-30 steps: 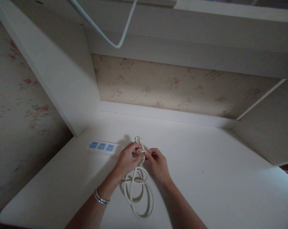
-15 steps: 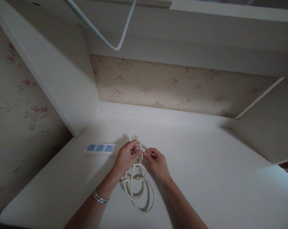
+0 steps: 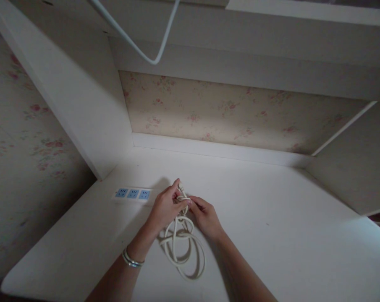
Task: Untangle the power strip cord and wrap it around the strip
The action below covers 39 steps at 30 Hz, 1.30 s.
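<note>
A tangled white power cord [image 3: 174, 245] hangs in loops below my hands, over the white desk top. My left hand [image 3: 166, 208], with bangles on its wrist, is closed on the knotted upper part of the cord, its index finger stretched up beside the pale plug end [image 3: 181, 186]. My right hand [image 3: 206, 216] pinches the cord at the right side of the knot, fingertips close to the left thumb. A white power strip [image 3: 132, 193] with blue sockets lies left of my left hand. Where its own cable runs behind that hand is hidden.
The white desk [image 3: 287, 243] has a side panel [image 3: 79, 92] at its left and another at its right. A shelf [image 3: 240, 46] crosses above, with a pale bent rod or cable [image 3: 155, 61] hanging in front. Floral wallpaper [image 3: 208, 111] shows behind.
My left index finger has straightened upward next to the plug end. My right fingers have drawn closer together at the knot. The cord loops have shifted slightly.
</note>
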{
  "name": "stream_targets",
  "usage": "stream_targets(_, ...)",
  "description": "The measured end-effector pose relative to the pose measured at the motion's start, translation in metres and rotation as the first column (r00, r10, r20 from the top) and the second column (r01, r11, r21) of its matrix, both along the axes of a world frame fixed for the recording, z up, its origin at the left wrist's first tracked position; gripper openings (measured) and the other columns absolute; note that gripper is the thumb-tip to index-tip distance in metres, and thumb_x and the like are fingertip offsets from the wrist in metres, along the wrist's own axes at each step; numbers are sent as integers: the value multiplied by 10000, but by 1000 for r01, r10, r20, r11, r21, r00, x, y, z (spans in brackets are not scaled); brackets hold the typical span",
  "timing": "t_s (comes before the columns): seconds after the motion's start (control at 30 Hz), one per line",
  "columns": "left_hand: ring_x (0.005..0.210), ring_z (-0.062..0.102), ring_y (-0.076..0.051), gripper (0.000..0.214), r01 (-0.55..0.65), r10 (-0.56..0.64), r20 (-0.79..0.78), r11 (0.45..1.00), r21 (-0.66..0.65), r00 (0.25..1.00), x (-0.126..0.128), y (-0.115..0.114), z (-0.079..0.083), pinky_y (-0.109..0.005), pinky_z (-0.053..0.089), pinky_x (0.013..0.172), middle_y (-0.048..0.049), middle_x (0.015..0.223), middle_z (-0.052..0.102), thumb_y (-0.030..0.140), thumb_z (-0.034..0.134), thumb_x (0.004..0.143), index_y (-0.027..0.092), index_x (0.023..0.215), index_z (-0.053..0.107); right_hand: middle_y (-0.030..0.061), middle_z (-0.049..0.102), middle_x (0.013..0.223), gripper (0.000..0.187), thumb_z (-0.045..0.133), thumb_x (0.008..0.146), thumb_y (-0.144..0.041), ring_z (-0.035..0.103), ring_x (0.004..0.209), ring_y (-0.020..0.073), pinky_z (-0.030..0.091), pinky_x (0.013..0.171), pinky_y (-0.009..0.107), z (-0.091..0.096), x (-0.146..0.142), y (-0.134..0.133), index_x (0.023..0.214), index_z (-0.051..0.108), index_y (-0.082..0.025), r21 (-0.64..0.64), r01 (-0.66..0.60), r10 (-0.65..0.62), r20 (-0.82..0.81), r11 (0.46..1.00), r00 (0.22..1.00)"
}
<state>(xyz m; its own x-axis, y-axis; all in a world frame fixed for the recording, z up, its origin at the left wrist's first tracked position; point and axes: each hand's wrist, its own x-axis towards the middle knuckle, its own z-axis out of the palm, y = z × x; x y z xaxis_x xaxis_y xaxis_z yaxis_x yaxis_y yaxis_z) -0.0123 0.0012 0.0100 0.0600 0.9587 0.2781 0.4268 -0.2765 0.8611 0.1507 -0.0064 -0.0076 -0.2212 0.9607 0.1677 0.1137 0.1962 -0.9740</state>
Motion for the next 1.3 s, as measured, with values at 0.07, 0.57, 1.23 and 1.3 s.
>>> stream_targets(0.07,722,590,-128,702,-7,7,-42,1000,2,999,-2,0,0,-232,501,680,-6,821,637,373,683,749,185,1379,440,37,697,937,330,525,881,-451,589,820,172,456,744,282,0,0,0,1038,714,-230,1,1,-1,-1,1000,1000)
stream_targets(0.57,751,604,-159,399,145,-131,-221,988,49,966,5,-5,6,-247,487,712,-43,834,661,388,577,835,202,1181,640,-19,552,572,329,667,780,-480,476,560,120,394,593,267,-4,3,9,877,681,-166,-283,52,-162,-381,958,910)
stream_targets(1.23,857,623,-168,279,57,-12,-322,990,132,947,2,-3,3,-269,472,807,-65,943,670,285,435,925,217,1042,679,-28,556,660,303,647,779,-478,486,602,113,384,558,230,-12,2,4,783,582,-183,-165,28,-39,-65,986,997)
stream_targets(1.3,858,617,-167,276,53,-7,-326,990,134,945,2,-3,3,-272,467,811,-63,927,663,275,424,929,215,1006,683,-27,545,649,311,615,802,-490,467,594,113,378,558,231,-14,3,4,779,589,-181,-156,33,-37,-26,987,999)
